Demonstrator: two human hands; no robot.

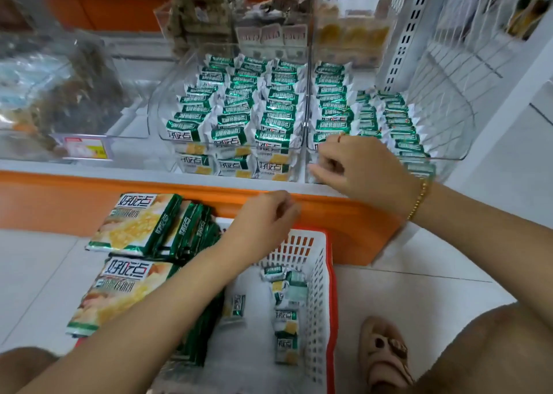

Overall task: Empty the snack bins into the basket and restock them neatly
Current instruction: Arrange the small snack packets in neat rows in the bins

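Snack bin [449, 154], curled right hand [356, 172] at its front; left hand [263, 217] over basket [318, 274]

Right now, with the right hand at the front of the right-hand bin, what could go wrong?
1. The right hand is at the front edge of the right bin; a nudge could topple its packet rows.
2. The left hand hovers near the large bags by the basket; its arm might sweep them aside.
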